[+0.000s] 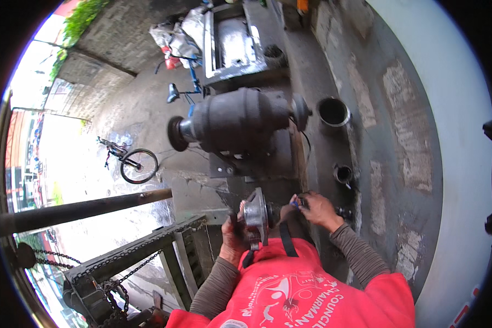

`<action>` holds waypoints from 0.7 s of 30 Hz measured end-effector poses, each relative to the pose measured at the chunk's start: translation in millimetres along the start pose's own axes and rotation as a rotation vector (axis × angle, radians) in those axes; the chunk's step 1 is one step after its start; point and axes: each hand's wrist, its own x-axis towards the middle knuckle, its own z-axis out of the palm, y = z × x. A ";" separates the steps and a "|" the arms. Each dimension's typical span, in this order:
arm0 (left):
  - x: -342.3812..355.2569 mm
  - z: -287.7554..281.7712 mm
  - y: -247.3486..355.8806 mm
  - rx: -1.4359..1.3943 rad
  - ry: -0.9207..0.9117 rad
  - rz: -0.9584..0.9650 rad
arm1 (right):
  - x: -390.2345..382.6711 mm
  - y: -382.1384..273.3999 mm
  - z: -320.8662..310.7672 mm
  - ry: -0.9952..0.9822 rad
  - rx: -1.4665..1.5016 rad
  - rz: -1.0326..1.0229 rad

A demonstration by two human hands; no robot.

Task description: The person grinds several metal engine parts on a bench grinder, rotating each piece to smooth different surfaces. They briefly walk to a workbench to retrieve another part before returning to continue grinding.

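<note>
- The left hand (232, 236) was clamped on the rim of a flanged metal housing (255, 217), its palm darkened; a firm hold well behind the working face seemed the safest way to steady it.
- The housing stood edge-on in front of the red shirt (290, 279), between the hands and apart from the double-ended electric motor (235, 121); keeping it square would likely have given the most even contact.
- The right hand (320, 211) was to the right of the housing, fingers bent; I could not tell whether they closed on anything. Bringing it to the housing's far rim would probably have steadied a heavy part.
- Leftmost, a pole (87, 211) and a chain-hung metal frame (181, 256) crowded the left elbow's side.
- Ahead, the motor's left wheel (177, 133) and right wheel (300, 113) set the front limit; fingers and sleeves were best kept clear.
- To the right, a small open cylinder (343, 182) and a larger one (332, 129) stood beside the patched concrete surface (404, 109), narrowing the right arm's sideways room.
</note>
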 end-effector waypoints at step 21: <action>-32.4 -51.1 210.9 0.055 0.186 -0.182 | 187.8 -170.7 76.7 0.282 -0.344 0.292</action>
